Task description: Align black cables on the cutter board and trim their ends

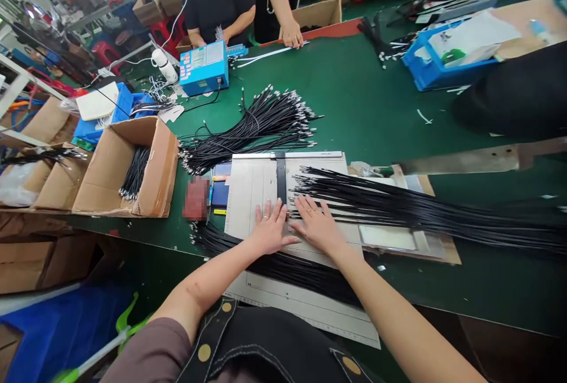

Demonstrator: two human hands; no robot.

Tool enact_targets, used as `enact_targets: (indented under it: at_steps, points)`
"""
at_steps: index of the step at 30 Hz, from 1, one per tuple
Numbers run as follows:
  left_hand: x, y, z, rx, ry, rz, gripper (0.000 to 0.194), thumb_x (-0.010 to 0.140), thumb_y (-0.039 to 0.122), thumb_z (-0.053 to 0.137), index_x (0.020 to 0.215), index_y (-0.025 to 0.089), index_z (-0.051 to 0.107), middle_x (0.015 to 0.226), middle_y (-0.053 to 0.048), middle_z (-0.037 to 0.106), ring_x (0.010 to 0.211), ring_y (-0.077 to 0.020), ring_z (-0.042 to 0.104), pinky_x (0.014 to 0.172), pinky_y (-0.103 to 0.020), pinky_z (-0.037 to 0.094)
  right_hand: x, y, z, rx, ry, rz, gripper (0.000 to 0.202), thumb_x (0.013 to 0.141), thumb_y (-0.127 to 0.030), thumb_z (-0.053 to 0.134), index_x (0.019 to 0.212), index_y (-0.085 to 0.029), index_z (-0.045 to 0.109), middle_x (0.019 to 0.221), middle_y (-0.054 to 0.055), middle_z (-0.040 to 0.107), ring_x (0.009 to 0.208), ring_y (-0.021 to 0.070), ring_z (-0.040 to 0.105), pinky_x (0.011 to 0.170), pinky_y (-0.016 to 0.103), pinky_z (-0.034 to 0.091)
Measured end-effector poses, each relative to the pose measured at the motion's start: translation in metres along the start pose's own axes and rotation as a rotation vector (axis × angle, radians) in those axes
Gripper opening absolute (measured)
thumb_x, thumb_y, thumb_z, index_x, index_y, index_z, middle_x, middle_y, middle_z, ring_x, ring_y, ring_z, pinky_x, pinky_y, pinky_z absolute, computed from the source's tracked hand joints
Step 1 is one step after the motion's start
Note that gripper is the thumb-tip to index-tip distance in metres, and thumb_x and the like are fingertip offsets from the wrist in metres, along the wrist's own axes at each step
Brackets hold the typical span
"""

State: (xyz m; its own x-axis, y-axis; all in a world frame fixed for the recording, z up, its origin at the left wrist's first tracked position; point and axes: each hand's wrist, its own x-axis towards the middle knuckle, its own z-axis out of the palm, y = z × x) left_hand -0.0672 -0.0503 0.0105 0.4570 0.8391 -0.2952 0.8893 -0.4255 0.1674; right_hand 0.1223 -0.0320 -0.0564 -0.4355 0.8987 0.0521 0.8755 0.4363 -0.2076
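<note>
My left hand lies with fingers spread on the pale board, beside its dark crossbar. To the right of the bar, my right hand has its fingers stretched out, touching the lower cable ends. A long bundle of black cables with metallic tips runs right from there across the table. Another black bundle passes under my forearms over the board's lower part. A large pile of black cables lies beyond the board.
Left of the board stands an open cardboard box holding cables. A blue device and white bottle are farther back. A long metal blade reaches in from the right. Two people are across the table; blue tray back right.
</note>
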Motion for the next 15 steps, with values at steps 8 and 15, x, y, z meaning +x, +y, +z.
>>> enact_targets:
  at_steps: [8, 15]
  points:
    - [0.032, -0.015, -0.011, -0.049, 0.001, 0.076, 0.092, 0.093, 0.072, 0.037, 0.161, 0.013, 0.017, 0.169, -0.015, 0.011, 0.155, -0.0394, 0.011, 0.119, -0.066, 0.020, 0.001, -0.010, -0.006, 0.017, 0.004, 0.077, 0.064, 0.101, -0.044, 0.030, 0.153, -0.008, 0.039, 0.158, 0.019, 0.037, 0.148, 0.0291, 0.031, 0.119, 0.051, 0.027]
    - [0.036, 0.008, -0.002, 0.039, 0.040, 0.089, 0.091, 0.092, 0.076, 0.031, 0.160, 0.016, 0.024, 0.168, -0.009, 0.019, 0.156, -0.0365, 0.011, 0.121, -0.068, 0.014, -0.009, 0.032, -0.024, -0.023, 0.047, 0.324, 0.070, 0.101, -0.052, 0.027, 0.158, -0.011, 0.030, 0.158, 0.019, 0.038, 0.146, 0.0350, 0.032, 0.115, 0.063, 0.026]
